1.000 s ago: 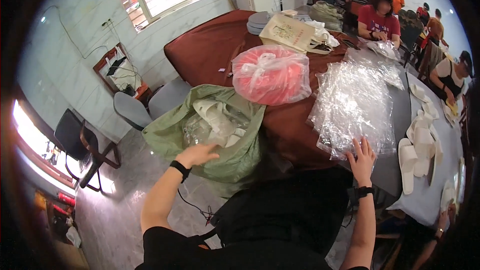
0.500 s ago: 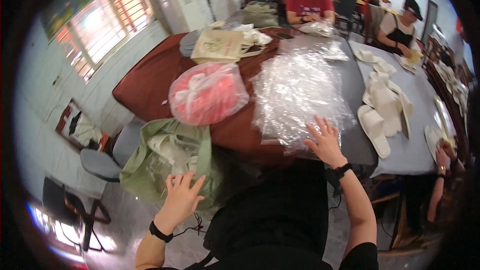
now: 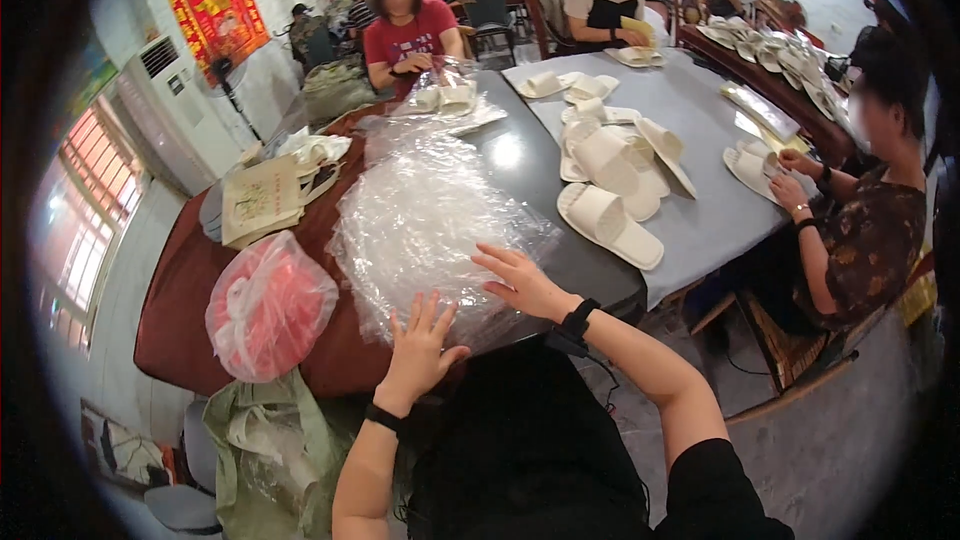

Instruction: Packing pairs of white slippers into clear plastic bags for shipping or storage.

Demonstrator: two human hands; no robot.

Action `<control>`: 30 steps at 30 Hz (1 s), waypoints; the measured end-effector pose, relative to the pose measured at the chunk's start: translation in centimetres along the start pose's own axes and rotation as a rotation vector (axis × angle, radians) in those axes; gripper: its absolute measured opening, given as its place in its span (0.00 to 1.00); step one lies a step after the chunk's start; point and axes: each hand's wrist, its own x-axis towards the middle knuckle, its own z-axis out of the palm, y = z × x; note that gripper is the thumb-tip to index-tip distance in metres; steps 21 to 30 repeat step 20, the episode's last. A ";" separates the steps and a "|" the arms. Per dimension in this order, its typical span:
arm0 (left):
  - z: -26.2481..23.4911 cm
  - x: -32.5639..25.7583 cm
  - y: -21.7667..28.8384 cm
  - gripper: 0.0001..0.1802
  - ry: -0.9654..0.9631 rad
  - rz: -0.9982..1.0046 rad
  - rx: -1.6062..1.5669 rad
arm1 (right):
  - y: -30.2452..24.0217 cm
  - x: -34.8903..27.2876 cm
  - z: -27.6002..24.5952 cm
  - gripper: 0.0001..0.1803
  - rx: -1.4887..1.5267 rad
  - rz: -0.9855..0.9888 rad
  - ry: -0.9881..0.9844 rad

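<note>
A stack of clear plastic bags [image 3: 415, 210] lies in front of me on the table. My left hand [image 3: 420, 348] is over the near edge of the stack, its fingers spread and nothing in them. My right hand [image 3: 527, 282] reaches over the stack's near right corner, also with fingers apart and holding nothing. Whether either palm presses on the plastic, I cannot tell. To the right of the stack, a pile of cream slippers [image 3: 610, 165] rests on the grey tabletop, with one slipper [image 3: 610, 225] nearest to my right hand.
Left of the stack sit a pink bundle in clear plastic [image 3: 270, 305] and a beige cloth bag [image 3: 262, 202]. A green sack [image 3: 270, 460] stands by the table's near left edge. Co-workers handle slippers across the table and at the right, where one person's hands [image 3: 795, 180] work.
The view has swung to the right, bringing in the person at the right. My left hand has moved from above the green sack to the stack of bags.
</note>
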 end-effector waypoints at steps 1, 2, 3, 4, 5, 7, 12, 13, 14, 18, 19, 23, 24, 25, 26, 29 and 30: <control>0.9 1.2 -0.5 0.42 -0.013 0.024 -0.012 | -0.7 -0.3 -1.5 0.28 0.003 -0.029 0.077; 1.5 2.0 -1.1 0.41 -0.031 0.031 -0.015 | -2.5 -0.2 -3.4 0.31 -0.060 -0.076 0.169; 2.1 2.8 -1.2 0.41 -0.053 0.044 -0.019 | -4.2 -0.2 -5.7 0.31 -0.121 -0.134 0.213; 2.5 3.3 -1.2 0.41 -0.046 0.027 -0.013 | -5.9 -0.2 -7.8 0.31 -0.176 -0.188 0.254; 2.6 3.8 -1.5 0.41 -0.075 0.041 -0.018 | -8.1 0.0 -9.8 0.31 -0.092 -0.259 0.218; 2.7 4.5 -1.9 0.42 -0.088 -0.005 -0.024 | -13.1 -0.1 -13.4 0.28 0.077 -0.413 0.121; 2.5 5.9 -2.3 0.51 -0.099 -0.037 -0.089 | -20.0 -0.8 -15.8 0.23 0.181 -0.678 0.249; 2.6 6.0 -2.1 0.51 -0.108 -0.031 -0.088 | -20.0 0.9 -13.8 0.22 -0.015 -0.766 0.603; 2.6 5.8 -2.1 0.53 -0.116 -0.039 -0.101 | -20.1 0.2 -15.2 0.21 0.208 -0.673 0.504; 2.8 6.4 -2.1 0.57 -0.139 -0.046 -0.129 | -20.9 -2.7 -17.6 0.21 0.648 -0.242 0.179; 2.6 6.5 -1.9 0.57 -0.150 -0.046 -0.123 | -18.9 -1.5 -19.0 0.20 0.112 -0.533 0.361; 2.2 6.7 -2.2 0.57 -0.131 -0.066 -0.110 | -18.5 -1.0 -19.2 0.20 0.124 -0.560 0.357; 2.2 6.7 -2.2 0.57 -0.131 -0.066 -0.110 | -18.5 -1.0 -19.2 0.20 0.124 -0.560 0.357; 2.2 6.7 -2.2 0.57 -0.131 -0.066 -0.110 | -18.5 -1.0 -19.2 0.20 0.124 -0.560 0.357; 2.2 6.7 -2.2 0.57 -0.131 -0.066 -0.110 | -18.5 -1.0 -19.2 0.20 0.124 -0.560 0.357; 2.2 6.7 -2.2 0.57 -0.131 -0.066 -0.110 | -18.5 -1.0 -19.2 0.20 0.124 -0.560 0.357; 2.2 6.7 -2.2 0.57 -0.131 -0.066 -0.110 | -18.5 -1.0 -19.2 0.20 0.124 -0.560 0.357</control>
